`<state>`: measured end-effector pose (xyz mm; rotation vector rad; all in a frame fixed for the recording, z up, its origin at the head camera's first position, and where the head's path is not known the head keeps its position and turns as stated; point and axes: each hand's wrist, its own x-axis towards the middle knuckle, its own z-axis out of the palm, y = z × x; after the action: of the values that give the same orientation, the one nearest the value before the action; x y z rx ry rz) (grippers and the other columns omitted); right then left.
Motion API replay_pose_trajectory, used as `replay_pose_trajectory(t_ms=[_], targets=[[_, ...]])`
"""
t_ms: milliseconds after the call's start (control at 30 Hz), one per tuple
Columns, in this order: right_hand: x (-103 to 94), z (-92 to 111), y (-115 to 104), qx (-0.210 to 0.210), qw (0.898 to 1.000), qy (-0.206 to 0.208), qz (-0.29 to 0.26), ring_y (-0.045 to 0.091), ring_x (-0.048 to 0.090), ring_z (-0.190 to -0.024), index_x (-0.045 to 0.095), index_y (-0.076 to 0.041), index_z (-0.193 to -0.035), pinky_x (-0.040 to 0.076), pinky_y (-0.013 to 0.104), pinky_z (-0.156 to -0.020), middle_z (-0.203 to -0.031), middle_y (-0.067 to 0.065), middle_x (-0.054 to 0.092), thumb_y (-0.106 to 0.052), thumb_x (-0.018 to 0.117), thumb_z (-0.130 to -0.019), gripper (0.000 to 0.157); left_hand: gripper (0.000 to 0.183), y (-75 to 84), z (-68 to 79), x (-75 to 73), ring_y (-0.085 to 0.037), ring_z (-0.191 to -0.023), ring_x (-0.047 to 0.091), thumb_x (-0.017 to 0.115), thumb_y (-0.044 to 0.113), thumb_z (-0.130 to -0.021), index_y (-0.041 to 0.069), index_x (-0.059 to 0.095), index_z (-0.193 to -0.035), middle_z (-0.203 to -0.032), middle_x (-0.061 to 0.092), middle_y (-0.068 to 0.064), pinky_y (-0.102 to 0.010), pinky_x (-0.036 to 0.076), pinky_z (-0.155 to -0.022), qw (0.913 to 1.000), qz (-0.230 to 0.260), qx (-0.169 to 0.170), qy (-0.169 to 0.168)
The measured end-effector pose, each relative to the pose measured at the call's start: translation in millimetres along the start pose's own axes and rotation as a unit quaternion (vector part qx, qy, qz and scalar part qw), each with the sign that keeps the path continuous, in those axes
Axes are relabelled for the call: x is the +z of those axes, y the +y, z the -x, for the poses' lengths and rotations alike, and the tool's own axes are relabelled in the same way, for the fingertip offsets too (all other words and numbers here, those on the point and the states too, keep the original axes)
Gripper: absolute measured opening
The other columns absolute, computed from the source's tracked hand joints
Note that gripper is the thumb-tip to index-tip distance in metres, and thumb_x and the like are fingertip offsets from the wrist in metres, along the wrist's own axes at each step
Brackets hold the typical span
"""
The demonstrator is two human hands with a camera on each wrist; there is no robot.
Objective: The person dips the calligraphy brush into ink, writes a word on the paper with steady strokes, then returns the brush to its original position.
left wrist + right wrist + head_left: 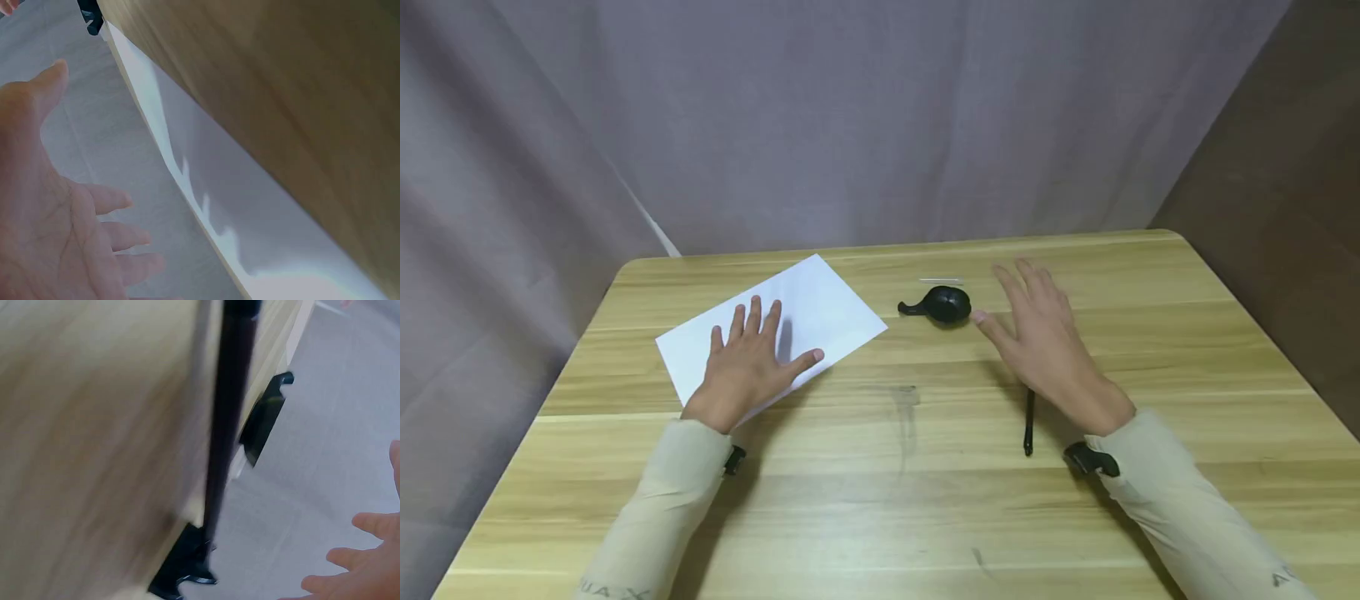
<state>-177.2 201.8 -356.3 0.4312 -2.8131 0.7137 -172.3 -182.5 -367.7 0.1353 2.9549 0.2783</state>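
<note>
Paper (838, 308), frame left, long axis up-right; left hand (745, 365) above it, nearer than right hand (1047, 346); both spread wide.

2 hands (745, 364) (1048, 348), 1 ppr (823, 304), 1 scoop (947, 306), 1 rod (1029, 423), 1 clr stick (942, 281)

Passage is being left between paper (831, 300) and rod (1029, 423); farther back, it is being narrowed by a handled object (947, 307).
</note>
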Motion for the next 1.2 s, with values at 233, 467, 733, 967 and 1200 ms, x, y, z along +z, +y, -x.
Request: replay_pose_trajectory(t_ms=[233, 467, 733, 967, 1200], targets=[[10.0, -10, -20, -0.07, 0.997, -0.013, 0.0, 0.048, 0.02, -0.157, 0.038, -0.007, -0.162, 0.017, 0.069, -0.126, -0.168, 0.027, 0.029, -0.047, 0.057, -0.108, 0.07, 0.115, -9.6, -3.8, -5.6, -0.055, -0.158, -0.001, 0.041, 0.085, -0.094, 0.008, 0.003, -0.17, -0.175, -0.004, -0.027, -0.075, 0.007, -0.124, 0.9996, 0.017, -0.009, -0.019], [28.3, -33, -56, -0.119, 0.99, -0.069, 0.022, 0.046, 0.018, -0.159, 0.035, -0.009, -0.165, 0.017, 0.065, -0.128, -0.17, 0.024, 0.026, -0.05, 0.054, -0.108, 0.072, 0.125, -17.9, -5.1, -12.5, -0.057, -0.157, -0.004, 0.044, 0.087, -0.091, 0.0, 0.0, -0.168, -0.173, -0.006, -0.03, -0.077, 0.004, -0.123, 0.9968, 0.047, -0.049, -0.042], [65.5, -68, -91, -0.165, 0.977, -0.135, 0.025, 0.045, 0.021, -0.159, 0.033, -0.008, -0.165, 0.018, 0.055, -0.131, -0.17, 0.024, 0.027, -0.047, 0.054, -0.109, 0.071, 0.135, -23.9, -7.9, -12.7, -0.062, -0.155, -0.003, 0.048, 0.09, -0.086, -0.007, -0.002, -0.165, -0.171, -0.004, -0.035, -0.079, 0.007, -0.121, 0.9946, 0.047, -0.067, -0.064], [90.6, -92, -108, -0.145, 0.968, -0.204, 0.032, 0.048, 0.018, -0.159, 0.029, -0.007, -0.167, 0.02, 0.054, -0.13, -0.172, 0.024, 0.023, -0.044, 0.053, -0.11, 0.072, 0.137, -21.3, -20.5, -9.8, -0.062, -0.155, -0.002, 0.05, 0.088, -0.086, -0.012, -0.001, -0.163, -0.169, -0.005, -0.038, -0.077, 0.008, -0.122, 0.9916, 0.046, -0.088, -0.083], [108.6, -111, -119, -0.153, 0.952, -0.261, 0.052, 0.043, 0.018, -0.16, 0.032, 0.0, -0.164, 0.009, 0.049, -0.133, -0.171, 0.027, 0.025, -0.038, 0.052, -0.111, 0.068, 0.133, -29.5, -28.8, -8.8, -0.062, -0.155, -0.002, 0.051, 0.085, -0.089, -0.01, -0.003, -0.164, -0.168, -0.008, -0.041, -0.08, 0.013, -0.12, 0.99, 0.056, -0.088, -0.095]])
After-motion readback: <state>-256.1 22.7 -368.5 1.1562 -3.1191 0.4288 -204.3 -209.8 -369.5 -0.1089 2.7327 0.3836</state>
